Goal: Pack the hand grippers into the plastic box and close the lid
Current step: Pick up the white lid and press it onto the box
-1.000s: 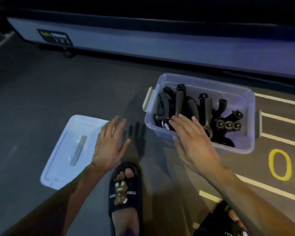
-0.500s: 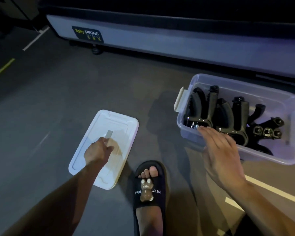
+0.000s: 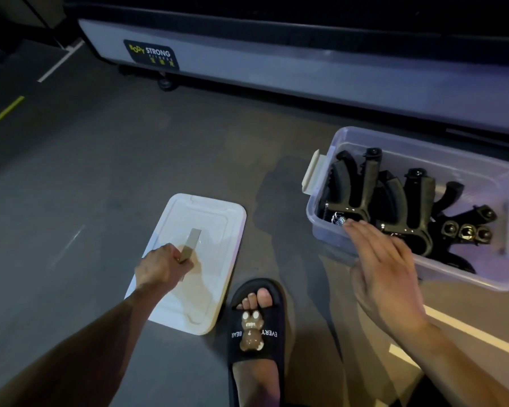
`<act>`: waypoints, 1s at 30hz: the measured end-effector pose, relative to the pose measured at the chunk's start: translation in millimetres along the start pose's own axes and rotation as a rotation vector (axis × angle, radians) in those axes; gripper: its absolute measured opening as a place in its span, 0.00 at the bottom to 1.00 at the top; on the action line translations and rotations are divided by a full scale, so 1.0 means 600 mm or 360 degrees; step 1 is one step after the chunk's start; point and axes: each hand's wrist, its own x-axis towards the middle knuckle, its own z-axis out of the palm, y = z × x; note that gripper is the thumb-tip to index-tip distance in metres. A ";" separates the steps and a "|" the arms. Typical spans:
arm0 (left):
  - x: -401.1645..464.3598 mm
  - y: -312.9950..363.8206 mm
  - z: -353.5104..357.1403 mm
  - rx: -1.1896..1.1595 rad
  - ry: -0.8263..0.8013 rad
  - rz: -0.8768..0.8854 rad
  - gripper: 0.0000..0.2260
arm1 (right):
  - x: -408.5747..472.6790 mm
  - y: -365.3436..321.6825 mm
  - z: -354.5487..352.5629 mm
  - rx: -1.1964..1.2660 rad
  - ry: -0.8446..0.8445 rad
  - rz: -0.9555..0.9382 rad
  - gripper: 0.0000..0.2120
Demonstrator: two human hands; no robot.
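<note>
A clear plastic box (image 3: 465,274) stands on the floor at the right, holding several black hand grippers (image 3: 368,186). Its white lid (image 3: 212,227) lies flat on the floor to the left, apart from the box. My left hand (image 3: 162,267) is on the lid, fingers curled round the grey handle (image 3: 193,240) at its middle. My right hand (image 3: 385,265) hovers over the box's near rim with its fingers straight, tips close to a gripper's spring (image 3: 338,220). A beige latch (image 3: 313,174) hangs at the box's left end.
My foot in a black slipper (image 3: 256,327) with a bear figure rests between lid and box. A long grey machine base (image 3: 276,69) on a caster (image 3: 166,83) runs across the back. White and yellow lines mark the dark floor.
My left hand moved from hovering beside the lid onto it and curled round the handle. My right hand stays at the box's near rim. The view shifted left.
</note>
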 end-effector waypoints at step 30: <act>-0.122 0.568 -0.191 0.0080 0.0317 0.2133 0.10 | 0.023 0.193 -0.174 0.1180 0.0588 0.1411 0.23</act>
